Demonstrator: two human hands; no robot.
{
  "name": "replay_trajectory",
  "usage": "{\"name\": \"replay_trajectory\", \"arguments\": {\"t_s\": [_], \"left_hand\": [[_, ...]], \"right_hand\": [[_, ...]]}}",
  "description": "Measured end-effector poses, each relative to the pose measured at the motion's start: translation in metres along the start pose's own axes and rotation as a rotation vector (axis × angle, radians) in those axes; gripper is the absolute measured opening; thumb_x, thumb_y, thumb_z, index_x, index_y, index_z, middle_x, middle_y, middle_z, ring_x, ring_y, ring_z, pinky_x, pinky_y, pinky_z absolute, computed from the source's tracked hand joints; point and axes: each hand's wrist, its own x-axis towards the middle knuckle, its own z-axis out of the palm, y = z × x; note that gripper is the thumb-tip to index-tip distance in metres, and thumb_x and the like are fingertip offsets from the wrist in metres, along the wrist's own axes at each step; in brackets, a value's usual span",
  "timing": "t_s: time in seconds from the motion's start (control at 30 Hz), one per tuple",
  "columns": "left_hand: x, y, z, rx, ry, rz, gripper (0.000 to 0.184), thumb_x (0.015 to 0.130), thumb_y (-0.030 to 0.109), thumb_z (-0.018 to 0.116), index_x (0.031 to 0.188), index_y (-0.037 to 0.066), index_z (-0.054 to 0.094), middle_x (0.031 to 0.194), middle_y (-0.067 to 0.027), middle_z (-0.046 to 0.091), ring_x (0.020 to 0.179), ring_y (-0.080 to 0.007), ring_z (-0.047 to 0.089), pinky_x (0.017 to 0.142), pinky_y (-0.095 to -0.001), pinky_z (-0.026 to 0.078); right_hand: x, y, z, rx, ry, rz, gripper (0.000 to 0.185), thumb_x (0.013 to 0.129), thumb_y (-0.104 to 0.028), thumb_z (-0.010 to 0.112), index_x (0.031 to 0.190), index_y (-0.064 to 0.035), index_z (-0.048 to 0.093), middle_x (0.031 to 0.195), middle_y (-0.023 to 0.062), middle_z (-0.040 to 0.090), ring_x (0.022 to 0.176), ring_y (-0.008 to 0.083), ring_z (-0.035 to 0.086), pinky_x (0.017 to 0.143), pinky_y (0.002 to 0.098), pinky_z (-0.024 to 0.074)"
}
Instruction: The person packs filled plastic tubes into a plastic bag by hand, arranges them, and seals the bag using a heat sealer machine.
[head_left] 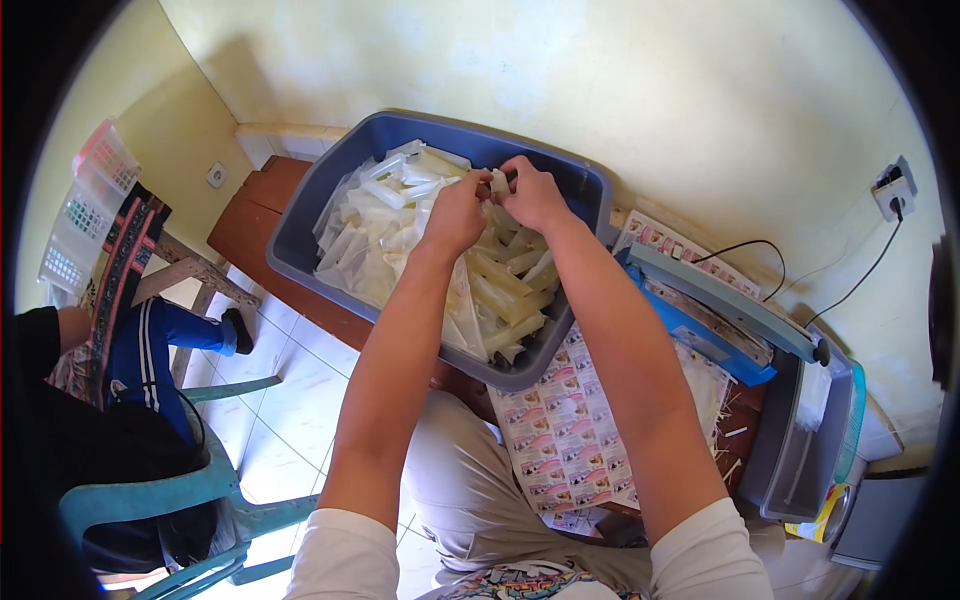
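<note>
Both of my hands are raised over a large grey-blue plastic tub point(290, 238). The tub holds a heap of long, pale yellowish plastic packets point(390, 225), some flat and some rolled. Between my fingertips is a small pale plastic packet point(499, 183). My left hand point(458, 212) is closed at its left side, the fingers curled and partly hidden. My right hand point(534, 196) pinches it from the right with bent fingers. What the packet contains cannot be made out.
A blue impulse sealer point(700, 315) stands right of the tub beside printed label sheets point(560, 420). A second grey tub point(800, 440) is further right. At left, a person in blue trousers point(160, 345) sits near a green plastic chair point(150, 497). A cable plugs into the wall socket point(893, 192).
</note>
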Motion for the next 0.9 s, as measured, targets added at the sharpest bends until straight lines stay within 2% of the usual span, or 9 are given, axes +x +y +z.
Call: {"name": "replay_trajectory", "arguments": {"t_s": [0.13, 0.2, 0.53, 0.6, 0.7, 0.73, 0.77, 0.83, 0.9], "left_hand": [[-0.001, 0.009, -0.005, -0.09, 0.096, 0.061, 0.044, 0.095, -0.011, 0.048, 0.133, 0.001, 0.066, 0.106, -0.0203, 0.079, 0.104, -0.0345, 0.078, 0.095, -0.0438, 0.06], [-0.001, 0.012, -0.007, -0.14, 0.133, 0.088, 0.042, 0.097, -0.011, 0.047, 0.133, 0.0, 0.066, 0.105, -0.0196, 0.079, 0.103, -0.033, 0.078, 0.094, -0.0431, 0.061], [-0.003, 0.006, 0.0, -0.154, 0.037, 0.063, 0.035, 0.098, -0.008, 0.051, 0.127, 0.0, 0.069, 0.097, -0.0167, 0.079, 0.091, -0.0281, 0.079, 0.086, -0.0396, 0.062], [-0.004, 0.005, 0.0, -0.161, 0.022, 0.058, 0.033, 0.098, -0.008, 0.051, 0.124, -0.001, 0.071, 0.096, -0.0162, 0.079, 0.09, -0.0277, 0.079, 0.086, -0.0391, 0.062], [-0.004, 0.002, 0.001, -0.079, -0.01, 0.024, 0.031, 0.097, -0.007, 0.051, 0.117, -0.001, 0.074, 0.096, -0.0155, 0.079, 0.089, -0.0268, 0.078, 0.085, -0.0386, 0.061], [-0.004, 0.002, 0.001, -0.09, -0.012, -0.003, 0.031, 0.093, -0.007, 0.053, 0.113, 0.0, 0.076, 0.097, -0.0174, 0.08, 0.091, -0.0298, 0.078, 0.087, -0.0397, 0.061], [-0.002, 0.001, 0.001, -0.1, -0.012, -0.03, 0.031, 0.089, -0.007, 0.055, 0.108, 0.0, 0.078, 0.097, -0.0192, 0.08, 0.092, -0.0328, 0.078, 0.088, -0.0407, 0.061], [-0.002, -0.002, 0.002, -0.039, -0.011, -0.013, 0.031, 0.091, -0.006, 0.054, 0.11, 0.0, 0.077, 0.097, -0.018, 0.08, 0.091, -0.0312, 0.078, 0.087, -0.0403, 0.061], [-0.002, -0.005, 0.002, 0.019, -0.011, 0.005, 0.03, 0.094, -0.005, 0.053, 0.111, 0.0, 0.077, 0.096, -0.0168, 0.08, 0.09, -0.0296, 0.078, 0.085, -0.0398, 0.061]], "right_hand": [[-0.007, -0.01, -0.013, 0.088, 0.02, -0.119, 0.044, 0.087, -0.023, 0.086, 0.125, -0.01, 0.07, 0.099, 0.0194, 0.079, 0.095, 0.0397, 0.078, 0.085, 0.0435, 0.0619], [-0.01, -0.007, -0.01, 0.174, 0.135, -0.261, 0.042, 0.088, -0.02, 0.086, 0.125, -0.0106, 0.07, 0.094, 0.0183, 0.08, 0.09, 0.0373, 0.079, 0.08, 0.0418, 0.0617], [-0.019, -0.004, -0.018, 0.223, 0.168, -0.206, 0.038, 0.087, -0.021, 0.087, 0.119, -0.0091, 0.069, 0.096, 0.0186, 0.08, 0.091, 0.0365, 0.079, 0.08, 0.0428, 0.0611], [-0.017, 0.0, -0.017, 0.085, 0.127, -0.174, 0.037, 0.089, -0.022, 0.088, 0.118, -0.0092, 0.07, 0.096, 0.0146, 0.08, 0.087, 0.0281, 0.079, 0.081, 0.039, 0.0608], [-0.015, 0.006, -0.014, -0.023, 0.073, -0.186, 0.037, 0.087, -0.024, 0.089, 0.116, -0.0091, 0.071, 0.094, 0.0147, 0.079, 0.085, 0.0301, 0.077, 0.08, 0.0403, 0.0605], [-0.015, 0.008, -0.013, -0.019, 0.07, -0.181, 0.037, 0.087, -0.024, 0.089, 0.116, -0.0091, 0.071, 0.094, 0.0147, 0.079, 0.085, 0.0301, 0.077, 0.08, 0.0403, 0.0605], [-0.014, 0.007, -0.014, -0.034, 0.045, -0.175, 0.038, 0.087, -0.025, 0.089, 0.116, -0.0092, 0.072, 0.096, 0.0149, 0.079, 0.086, 0.0304, 0.077, 0.081, 0.0409, 0.0603], [-0.014, 0.006, -0.015, -0.048, 0.015, -0.167, 0.039, 0.086, -0.027, 0.09, 0.116, -0.0092, 0.072, 0.098, 0.0151, 0.079, 0.087, 0.0307, 0.076, 0.081, 0.0415, 0.0602], [-0.015, 0.005, -0.017, -0.119, -0.044, -0.101, 0.04, 0.082, -0.027, 0.089, 0.114, -0.0094, 0.073, 0.11, 0.019, 0.079, 0.106, 0.0392, 0.076, 0.093, 0.0463, 0.0604]]}}
